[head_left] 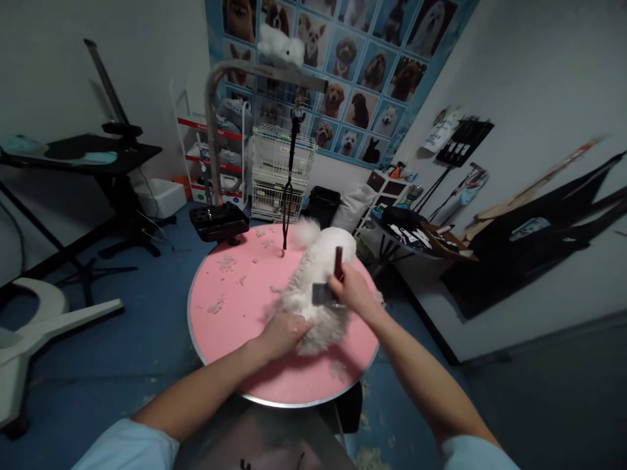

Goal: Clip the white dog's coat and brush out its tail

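Observation:
A small white fluffy dog (313, 267) stands on a round pink grooming table (230, 339), its tail end toward the back and its shaggy coat toward me. My right hand (350, 287) grips the handle of a slicker brush (322, 294), whose flat head lies against the fur. Low on the dog's near side, my left hand (287, 334) is closed at the coat, its fingertips partly buried in hair. Whether it pinches a tuft or the body beneath is hidden. The dog's legs do not show.
A curved metal grooming arm (213, 124) rises behind the table with a black hanging strap (289, 183). Hair clippings (226, 263) lie on the pink top. A black tool tray (219, 222) sits at its left edge. At right is a side table (411, 238) with tools.

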`<act>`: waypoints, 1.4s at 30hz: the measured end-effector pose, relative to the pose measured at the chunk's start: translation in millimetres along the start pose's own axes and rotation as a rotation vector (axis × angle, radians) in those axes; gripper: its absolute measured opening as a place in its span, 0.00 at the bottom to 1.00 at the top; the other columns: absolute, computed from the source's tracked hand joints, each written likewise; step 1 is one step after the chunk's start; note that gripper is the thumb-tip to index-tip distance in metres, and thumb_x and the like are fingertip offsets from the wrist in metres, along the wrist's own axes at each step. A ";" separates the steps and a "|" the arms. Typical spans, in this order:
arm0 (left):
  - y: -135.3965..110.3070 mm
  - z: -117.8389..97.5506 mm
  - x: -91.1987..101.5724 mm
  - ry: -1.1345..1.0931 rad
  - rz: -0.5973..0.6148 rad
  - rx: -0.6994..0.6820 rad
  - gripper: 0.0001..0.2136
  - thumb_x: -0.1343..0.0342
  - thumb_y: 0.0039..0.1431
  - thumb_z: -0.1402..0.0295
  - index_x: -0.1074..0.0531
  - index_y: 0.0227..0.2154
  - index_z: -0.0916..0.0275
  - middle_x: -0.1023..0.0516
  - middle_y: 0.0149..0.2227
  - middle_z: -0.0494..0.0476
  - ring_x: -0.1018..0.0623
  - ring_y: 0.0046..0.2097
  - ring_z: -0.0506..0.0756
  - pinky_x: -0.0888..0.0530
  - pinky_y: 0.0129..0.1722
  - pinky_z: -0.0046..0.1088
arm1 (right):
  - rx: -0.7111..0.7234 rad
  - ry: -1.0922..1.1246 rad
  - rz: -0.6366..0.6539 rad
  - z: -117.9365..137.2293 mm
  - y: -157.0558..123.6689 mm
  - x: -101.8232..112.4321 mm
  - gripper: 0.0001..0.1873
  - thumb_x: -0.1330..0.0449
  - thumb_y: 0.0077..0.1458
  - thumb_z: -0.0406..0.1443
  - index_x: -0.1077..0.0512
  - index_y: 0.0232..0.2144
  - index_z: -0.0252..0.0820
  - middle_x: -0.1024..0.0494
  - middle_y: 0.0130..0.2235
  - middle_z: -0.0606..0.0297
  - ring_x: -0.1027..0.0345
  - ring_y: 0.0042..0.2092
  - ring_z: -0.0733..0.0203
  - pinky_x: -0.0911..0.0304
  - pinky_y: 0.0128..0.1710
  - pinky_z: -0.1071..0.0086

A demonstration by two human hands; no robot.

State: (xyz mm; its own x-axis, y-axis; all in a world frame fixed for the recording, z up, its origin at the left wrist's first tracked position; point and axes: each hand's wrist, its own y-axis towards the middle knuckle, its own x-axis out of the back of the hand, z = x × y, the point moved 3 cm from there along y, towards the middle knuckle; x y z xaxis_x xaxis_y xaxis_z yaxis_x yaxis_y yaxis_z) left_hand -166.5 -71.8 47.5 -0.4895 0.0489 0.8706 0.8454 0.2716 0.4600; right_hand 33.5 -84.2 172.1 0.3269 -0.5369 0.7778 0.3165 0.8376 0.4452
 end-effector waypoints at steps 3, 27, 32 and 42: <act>-1.5 3.2 2.4 0.012 -0.018 -0.005 0.13 0.54 0.47 0.80 0.28 0.33 0.62 0.27 0.24 0.53 0.29 0.26 0.52 0.39 0.24 0.25 | -0.106 -0.050 -0.232 -4.3 0.7 5.2 0.09 0.48 0.49 0.42 0.36 0.28 0.42 0.31 0.28 0.64 0.40 0.29 0.60 0.47 0.27 0.70; 64.5 0.3 31.4 0.062 -0.040 -0.003 0.14 0.49 0.57 0.66 0.30 0.45 0.66 0.25 0.41 0.64 0.28 0.43 0.59 0.32 0.42 0.36 | -0.386 -0.024 -0.157 -126.2 -90.1 -70.5 0.10 0.44 0.48 0.46 0.34 0.30 0.49 0.29 0.26 0.59 0.32 0.28 0.49 0.48 0.26 0.61; 62.2 23.5 0.7 0.083 0.178 0.213 0.14 0.57 0.62 0.64 0.28 0.41 0.62 0.23 0.33 0.62 0.25 0.37 0.60 0.31 0.37 0.35 | -0.416 0.140 -0.141 -129.2 -116.7 -87.6 0.07 0.41 0.42 0.41 0.36 0.25 0.47 0.27 0.25 0.62 0.32 0.26 0.51 0.43 0.25 0.61; 31.7 63.7 4.7 -0.278 0.125 0.475 0.33 0.43 0.50 0.63 0.45 0.59 0.62 0.28 0.50 0.62 0.27 0.47 0.61 0.31 0.45 0.33 | -0.220 0.638 -0.137 -50.9 -52.2 -72.7 0.10 0.39 0.44 0.40 0.32 0.29 0.43 0.25 0.28 0.62 0.31 0.29 0.56 0.36 0.28 0.65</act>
State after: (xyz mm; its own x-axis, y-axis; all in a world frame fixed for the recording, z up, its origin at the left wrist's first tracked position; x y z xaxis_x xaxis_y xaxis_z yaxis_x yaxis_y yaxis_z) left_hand -155.7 -1.8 55.0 -0.4845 0.3426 0.8049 0.7427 0.6472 0.1716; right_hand 38.6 -94.1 69.7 0.7100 -0.6472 0.2777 0.5437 0.7543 0.3680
